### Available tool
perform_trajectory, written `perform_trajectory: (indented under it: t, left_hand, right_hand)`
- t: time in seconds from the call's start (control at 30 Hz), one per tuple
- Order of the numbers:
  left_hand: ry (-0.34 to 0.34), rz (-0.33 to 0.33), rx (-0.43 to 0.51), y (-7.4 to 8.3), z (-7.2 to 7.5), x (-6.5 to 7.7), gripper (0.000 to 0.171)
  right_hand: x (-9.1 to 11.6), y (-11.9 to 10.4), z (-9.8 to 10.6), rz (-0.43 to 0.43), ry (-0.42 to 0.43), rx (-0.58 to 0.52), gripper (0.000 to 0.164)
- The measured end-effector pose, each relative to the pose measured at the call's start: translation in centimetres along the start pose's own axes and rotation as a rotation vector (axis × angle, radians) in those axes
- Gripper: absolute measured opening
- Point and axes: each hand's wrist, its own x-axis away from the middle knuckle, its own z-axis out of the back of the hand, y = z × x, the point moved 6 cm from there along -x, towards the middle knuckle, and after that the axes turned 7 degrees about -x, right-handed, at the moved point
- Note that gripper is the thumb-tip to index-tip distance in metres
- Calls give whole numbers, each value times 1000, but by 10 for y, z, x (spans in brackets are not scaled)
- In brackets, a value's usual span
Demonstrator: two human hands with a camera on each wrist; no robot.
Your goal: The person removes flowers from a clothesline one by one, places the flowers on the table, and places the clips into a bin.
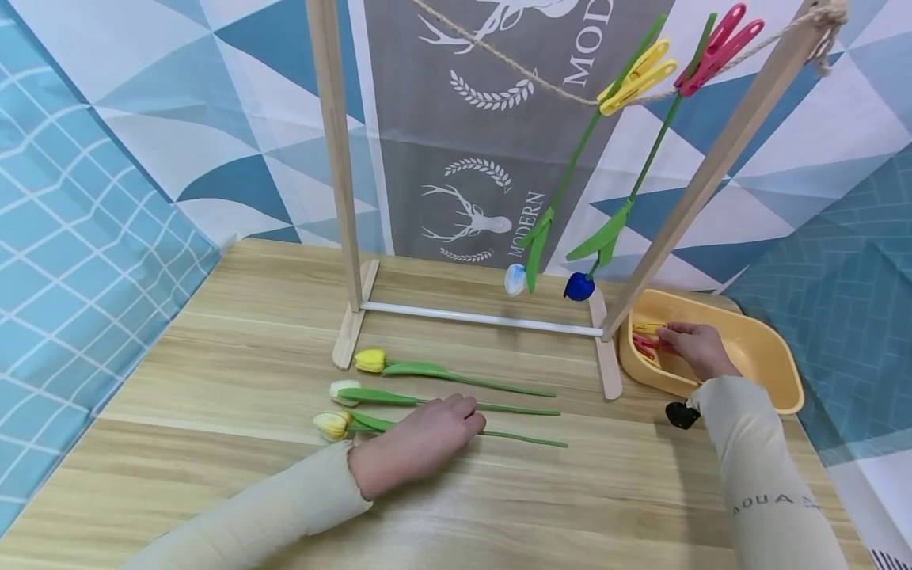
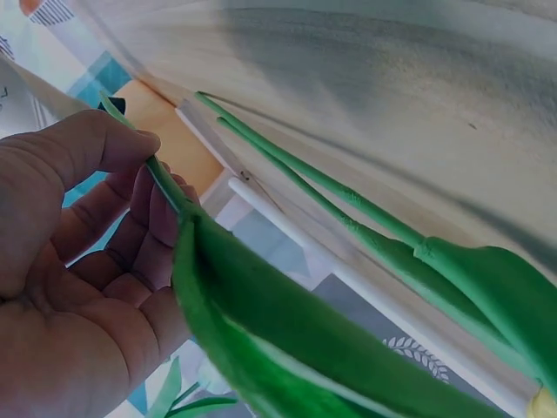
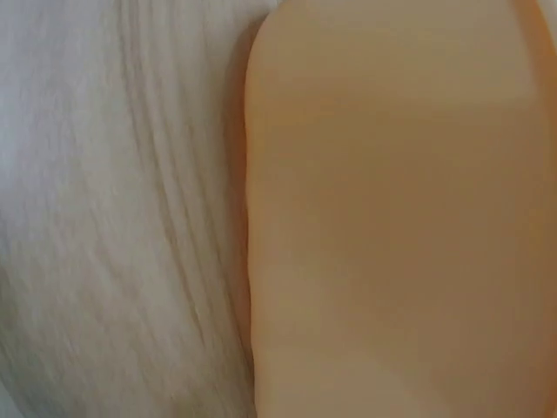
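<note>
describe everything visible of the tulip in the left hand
The tulip looks artificial: a closed yellow and cream bloom, long green leaves and thin green stem, pinched by the left hand. Of three side by side, it is nearest the viewer, bloom to the left; whether it touches the table is unclear.

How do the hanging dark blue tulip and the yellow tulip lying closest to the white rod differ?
The dark blue tulip hangs bloom-down, while the yellow tulip lies on the table. The dark blue tulip is held by a pink clothespin; the yellow tulip has none on it. Both have a green stem and leaves.
</note>
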Motion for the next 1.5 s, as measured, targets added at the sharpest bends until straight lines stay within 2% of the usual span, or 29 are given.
perform_trajectory:
  t: [0.33, 0.43, 0.6, 0.83, 1.5]
  left_hand:
    - [0, -10, -22, 4, -14, -5, 16]
    - [-12, -9, -28, 5, -20, -6, 15]
    - [-28, -7, -35, 6, -29, -8, 14]
    - [-40, -2, -32, 7, -37, -10, 15]
    - [-82, 47, -26, 0, -41, -14, 16]
  right_hand:
    - [-4, 9, 2, -81, 6, 162, 59]
    - [-6, 9, 2, -67, -4, 177, 59]
    - [-9, 7, 0, -39, -37, 156, 57]
    - [-11, 8, 0, -41, -22, 148, 55]
    - [-17, 11, 1, -75, -7, 132, 58]
